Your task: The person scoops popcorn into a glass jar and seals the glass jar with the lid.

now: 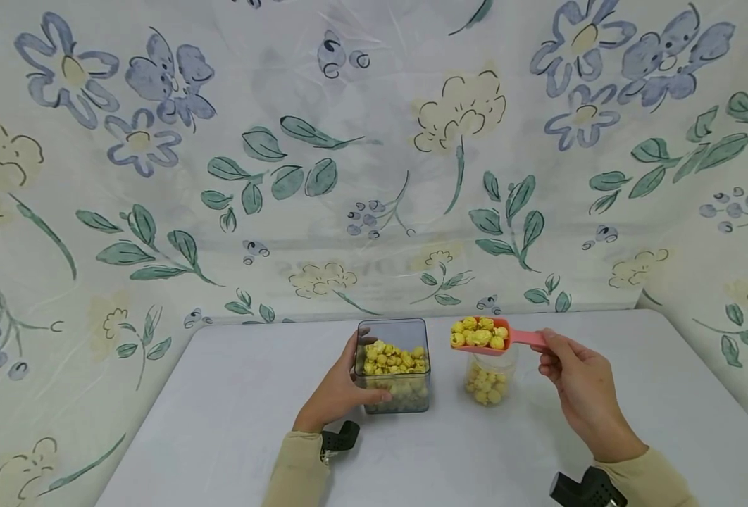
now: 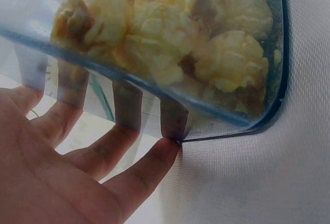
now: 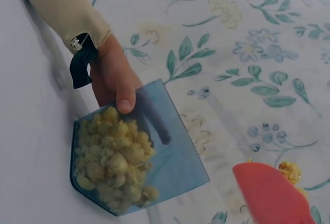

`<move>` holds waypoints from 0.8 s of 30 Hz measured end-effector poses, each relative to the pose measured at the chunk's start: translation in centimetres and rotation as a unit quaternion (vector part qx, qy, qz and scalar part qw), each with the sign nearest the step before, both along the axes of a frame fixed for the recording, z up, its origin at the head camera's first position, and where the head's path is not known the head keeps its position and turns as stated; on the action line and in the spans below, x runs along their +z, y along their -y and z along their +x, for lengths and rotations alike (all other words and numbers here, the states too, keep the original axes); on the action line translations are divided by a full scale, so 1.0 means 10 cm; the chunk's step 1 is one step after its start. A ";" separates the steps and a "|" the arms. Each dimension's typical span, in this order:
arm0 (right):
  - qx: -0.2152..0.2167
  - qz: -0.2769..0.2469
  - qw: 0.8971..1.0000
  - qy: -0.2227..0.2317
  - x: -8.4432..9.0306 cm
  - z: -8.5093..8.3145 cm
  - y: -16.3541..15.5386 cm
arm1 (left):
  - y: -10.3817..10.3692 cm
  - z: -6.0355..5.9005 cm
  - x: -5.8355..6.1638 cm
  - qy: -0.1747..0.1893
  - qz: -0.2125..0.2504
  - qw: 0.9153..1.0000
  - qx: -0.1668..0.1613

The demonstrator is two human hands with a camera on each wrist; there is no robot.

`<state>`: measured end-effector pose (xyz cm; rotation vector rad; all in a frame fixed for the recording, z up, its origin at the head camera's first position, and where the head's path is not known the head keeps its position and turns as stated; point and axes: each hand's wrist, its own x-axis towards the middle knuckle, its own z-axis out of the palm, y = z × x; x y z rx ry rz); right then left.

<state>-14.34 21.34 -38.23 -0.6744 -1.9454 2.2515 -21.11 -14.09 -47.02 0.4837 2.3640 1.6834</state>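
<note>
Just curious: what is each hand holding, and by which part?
The right hand holds a pink scoop of popcorn by its handle end. The left hand grips the square tub by its side wall.

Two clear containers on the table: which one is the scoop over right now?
The small round jar, right of the square bluish tub. The right hand holds the loaded pink scoop above it; the left hand grips the tub.

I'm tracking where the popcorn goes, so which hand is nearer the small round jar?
Right. The right hand holds the pink scoop directly above the small round jar; the left hand grips the square container beside it.
</note>
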 end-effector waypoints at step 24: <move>-0.020 -0.041 0.999 -0.011 -0.12 0.06 -0.40 | 0.01 0.00 -0.01 0.002 -0.011 1.000 0.003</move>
